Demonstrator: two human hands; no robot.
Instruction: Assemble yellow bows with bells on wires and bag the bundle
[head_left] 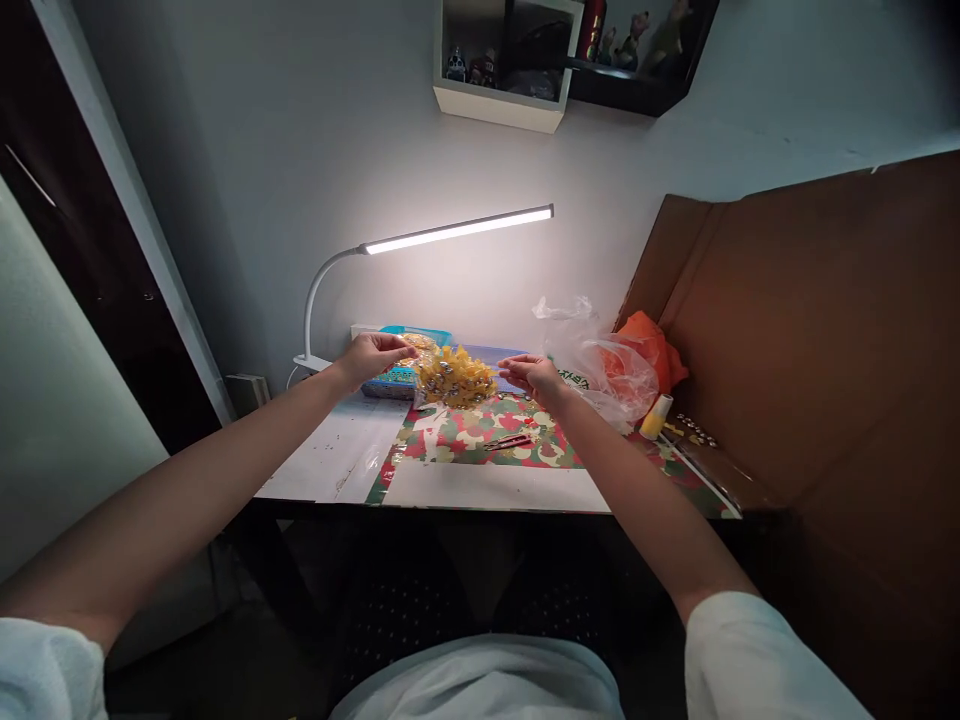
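A clear plastic bag of small yellow pieces [454,380] is held up between my hands, above the patterned sheet on the table. My left hand [373,357] pinches the bag's upper left edge between thumb and fingers. On the opposite side, my right hand [534,376] has its fingertips pressed together at the bag's right edge. What exactly lies between those right fingertips is too small to make out. Below the bag, a slim red tool [508,442] rests on the red, green and cream sheet [457,440].
Blue baskets [391,380] stand behind my left hand, under a lit desk lamp [459,230]. To the right are a white plastic bag [577,340], an orange bag [651,345] and a yellow bottle with a white cap [655,418]. Tall cardboard [810,330] borders the right side.
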